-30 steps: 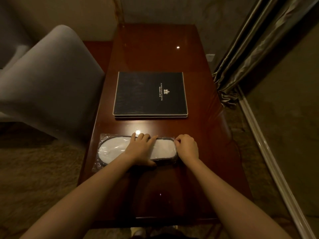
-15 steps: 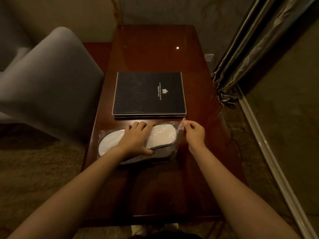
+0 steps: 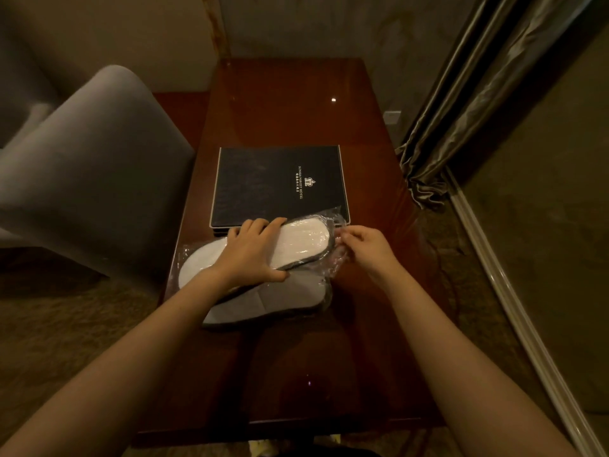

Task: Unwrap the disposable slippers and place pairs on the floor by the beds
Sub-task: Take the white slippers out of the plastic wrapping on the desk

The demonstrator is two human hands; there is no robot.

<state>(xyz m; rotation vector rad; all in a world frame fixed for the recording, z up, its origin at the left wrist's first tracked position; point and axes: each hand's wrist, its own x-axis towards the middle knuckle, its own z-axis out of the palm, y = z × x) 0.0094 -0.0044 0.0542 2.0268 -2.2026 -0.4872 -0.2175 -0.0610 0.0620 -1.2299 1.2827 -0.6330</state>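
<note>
A pair of white disposable slippers (image 3: 303, 240) with dark edging lies in a clear plastic wrapper (image 3: 329, 268) on the dark wooden table (image 3: 290, 103). One slipper is tilted up over the other slipper (image 3: 273, 303), which lies flat nearer me. My left hand (image 3: 252, 253) grips the upper slipper across its middle, through the plastic. My right hand (image 3: 365, 247) pinches the wrapper's loose open end at the slippers' right tip.
A black hotel folder (image 3: 280, 184) lies just beyond the slippers. A grey upholstered chair (image 3: 89, 179) stands left of the table. Curtains (image 3: 468, 103) hang at the right over a pale baseboard (image 3: 514, 301). Carpet (image 3: 66, 324) surrounds the table.
The packet has been lifted and tilted toward the folder, and the two slippers have fanned apart. My right hand has shifted from the packet's end to pinching the loose plastic.
</note>
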